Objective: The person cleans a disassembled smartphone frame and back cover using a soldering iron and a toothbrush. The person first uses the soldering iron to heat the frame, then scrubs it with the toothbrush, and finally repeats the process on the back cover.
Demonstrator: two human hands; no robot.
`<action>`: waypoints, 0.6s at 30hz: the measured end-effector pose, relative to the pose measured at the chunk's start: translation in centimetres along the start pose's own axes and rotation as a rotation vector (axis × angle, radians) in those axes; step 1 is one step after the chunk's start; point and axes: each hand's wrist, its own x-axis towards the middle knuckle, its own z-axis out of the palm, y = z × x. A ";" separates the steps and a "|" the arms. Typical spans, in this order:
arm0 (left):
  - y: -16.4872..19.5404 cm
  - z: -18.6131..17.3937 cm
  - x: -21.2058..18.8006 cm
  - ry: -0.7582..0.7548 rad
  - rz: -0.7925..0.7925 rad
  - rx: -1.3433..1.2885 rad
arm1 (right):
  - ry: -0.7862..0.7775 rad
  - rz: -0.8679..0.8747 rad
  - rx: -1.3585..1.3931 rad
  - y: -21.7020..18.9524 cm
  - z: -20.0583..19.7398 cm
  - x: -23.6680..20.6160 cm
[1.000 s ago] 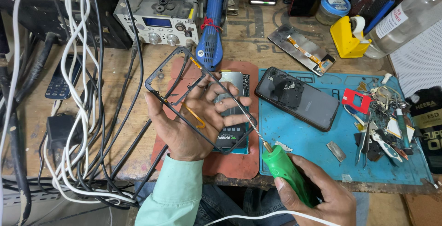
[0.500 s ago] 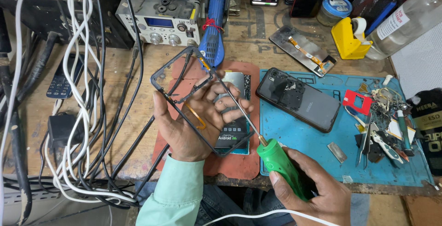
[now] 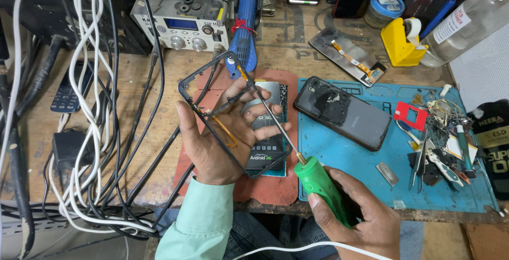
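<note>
My left hand (image 3: 225, 133) holds a thin black phone frame (image 3: 195, 77) flat across its open palm, fingers spread beneath it. My right hand (image 3: 366, 223) grips the green handle of a soldering iron (image 3: 321, 183); its long metal tip reaches up-left to the frame's upper edge near my left fingers. Under the frame lies a phone (image 3: 270, 154) with a lit screen, resting on a red mat (image 3: 265, 188).
A dark phone back (image 3: 342, 112) lies on the blue mat (image 3: 350, 159), with tweezers and small parts at its right end. A grey bench unit (image 3: 183, 24), a blue tool (image 3: 246, 11), a yellow tape dispenser (image 3: 400, 40) and many cables (image 3: 90, 133) surround the work area.
My left hand has tilted and shifted the frame slightly up and left. The iron's tip has stayed on the frame's upper part while my right hand moved slightly right.
</note>
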 end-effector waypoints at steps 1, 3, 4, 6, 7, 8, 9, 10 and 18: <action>-0.1 0.0 0.0 0.000 0.004 -0.010 | -0.002 0.005 0.004 0.1 0.0 0.0; -0.2 0.0 0.0 -0.010 0.009 -0.011 | -0.010 0.042 0.003 0.1 0.0 0.1; -0.1 0.1 -0.1 -0.022 0.010 -0.001 | -0.014 0.059 0.003 0.1 0.0 0.0; -0.1 0.3 -0.1 -0.030 0.023 0.062 | -0.013 0.025 0.006 0.1 0.0 0.0; -0.1 0.5 0.0 -0.029 0.034 0.115 | -0.012 0.007 0.008 0.1 0.0 0.0; 0.0 0.6 0.0 -0.028 0.046 0.168 | -0.011 -0.010 0.017 0.1 0.1 0.0; 0.1 0.9 0.0 -0.001 0.055 0.211 | -0.010 -0.028 0.026 0.1 0.0 -0.1; 0.2 0.9 0.1 0.024 0.063 0.254 | -0.008 -0.045 0.035 0.1 0.1 -0.1; 0.4 1.5 0.1 0.034 0.102 0.244 | 0.002 0.003 -0.003 1.2 -0.1 -0.3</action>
